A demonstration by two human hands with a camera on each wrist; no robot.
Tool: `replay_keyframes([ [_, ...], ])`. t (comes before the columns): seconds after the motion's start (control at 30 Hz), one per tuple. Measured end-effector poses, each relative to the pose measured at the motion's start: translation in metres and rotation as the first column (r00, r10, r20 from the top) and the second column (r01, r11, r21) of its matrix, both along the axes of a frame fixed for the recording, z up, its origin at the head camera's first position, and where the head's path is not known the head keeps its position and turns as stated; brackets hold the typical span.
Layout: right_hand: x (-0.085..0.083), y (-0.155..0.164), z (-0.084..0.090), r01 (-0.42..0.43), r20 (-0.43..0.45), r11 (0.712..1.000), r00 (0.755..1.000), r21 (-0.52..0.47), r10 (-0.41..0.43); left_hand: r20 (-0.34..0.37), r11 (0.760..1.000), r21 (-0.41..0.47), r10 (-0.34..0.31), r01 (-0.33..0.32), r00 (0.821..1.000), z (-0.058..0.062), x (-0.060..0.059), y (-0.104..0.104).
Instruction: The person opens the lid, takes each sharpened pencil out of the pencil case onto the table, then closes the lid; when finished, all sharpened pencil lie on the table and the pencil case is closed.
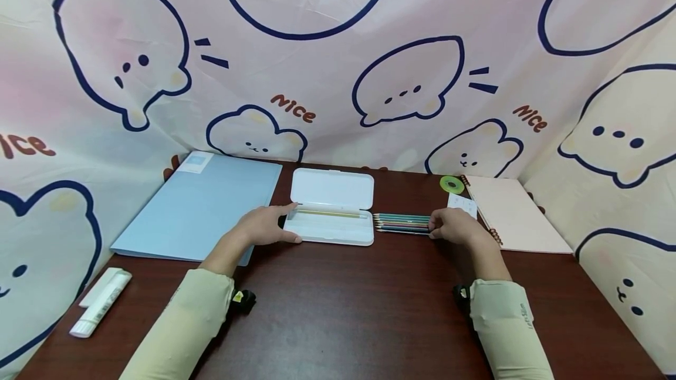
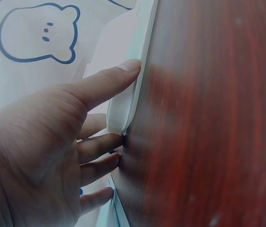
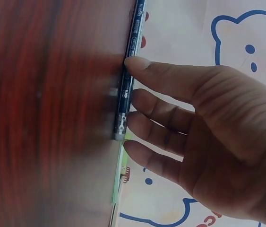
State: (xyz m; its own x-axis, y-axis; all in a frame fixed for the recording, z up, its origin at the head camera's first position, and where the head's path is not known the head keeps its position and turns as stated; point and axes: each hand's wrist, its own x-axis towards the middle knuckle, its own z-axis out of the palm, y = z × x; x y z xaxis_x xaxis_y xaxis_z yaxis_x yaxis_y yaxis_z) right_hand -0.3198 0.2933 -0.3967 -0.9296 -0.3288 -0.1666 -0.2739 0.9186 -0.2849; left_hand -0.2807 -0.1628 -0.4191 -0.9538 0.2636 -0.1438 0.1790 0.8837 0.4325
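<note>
Right grip [image 1: 453, 226] rests spread fingertips on the pencils [image 1: 402, 223], left grip [image 1: 264, 226] braces the open case [image 1: 331, 226] alongside — best roll one pencil free before pinching.

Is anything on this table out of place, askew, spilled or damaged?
Nothing stands out. The white plastic pencil case lies open and square, one pencil inside; the left hand rests on its end. The row of coloured pencils lies parallel under the right hand.
</note>
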Motion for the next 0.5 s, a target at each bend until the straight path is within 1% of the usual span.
replay_keyframes([
  [0.27, 0.0001, 0.0, -0.0011, -0.001, -0.013, 1.0, 1.0, -0.009, 0.0, -0.002, 1.0, 0.006, -0.008, 0.008, 1.0, 0.0009, 0.0028, 0.0017],
  [0.4, -0.0001, -0.0029, -0.0004, -0.017, -0.037, 0.998, 0.999, -0.052, 0.015, 0.003, 1.0, 0.007, -0.002, 0.002, 1.0, 0.0016, 0.0035, 0.0019],
  [0.5, 0.0004, -0.0097, 0.0043, -0.045, -0.067, 0.994, 0.997, -0.101, 0.038, 0.001, 1.0, 0.007, 0.002, -0.002, 1.0, 0.0023, 0.0035, 0.0009],
])
